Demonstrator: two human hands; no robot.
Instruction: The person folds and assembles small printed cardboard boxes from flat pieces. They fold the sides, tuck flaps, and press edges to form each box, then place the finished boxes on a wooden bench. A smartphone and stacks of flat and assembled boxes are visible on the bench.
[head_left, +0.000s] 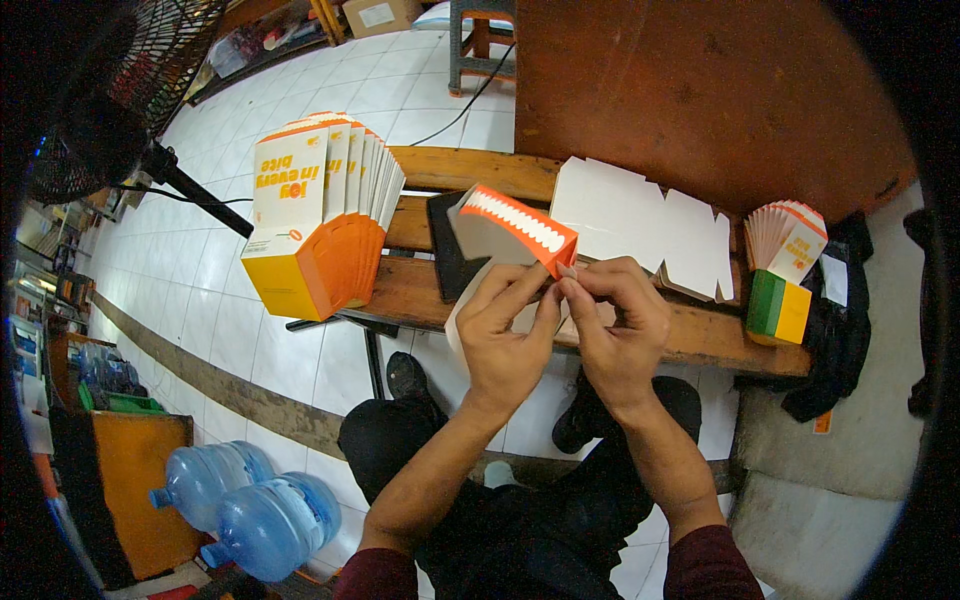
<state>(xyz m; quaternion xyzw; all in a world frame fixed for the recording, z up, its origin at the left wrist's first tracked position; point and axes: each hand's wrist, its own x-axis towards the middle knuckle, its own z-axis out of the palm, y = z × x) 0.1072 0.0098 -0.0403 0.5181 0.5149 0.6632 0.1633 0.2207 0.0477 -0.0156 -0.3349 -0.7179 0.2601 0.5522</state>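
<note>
Between my two hands is a cardboard box [514, 224], orange with a white zigzag band on its visible edge and a plain inner face. The fingers of my left hand [503, 335] close around its near side. My right hand [622, 325] pinches its right corner with thumb and forefinger, close to the left fingertips. Beyond my right hand, flat white card sheets [640, 220] with notched edges lie stacked on the wooden bench [410, 285]. A dark flat object [443, 240] lies on the bench behind the held box.
Nested orange, white and yellow boxes [290, 200] stand at the bench's left end. A smaller nested stack [785, 250] with a green and yellow base sits at its right end. A fan [110, 130] stands far left. Blue water jugs [270, 525] lie on the tiled floor lower left.
</note>
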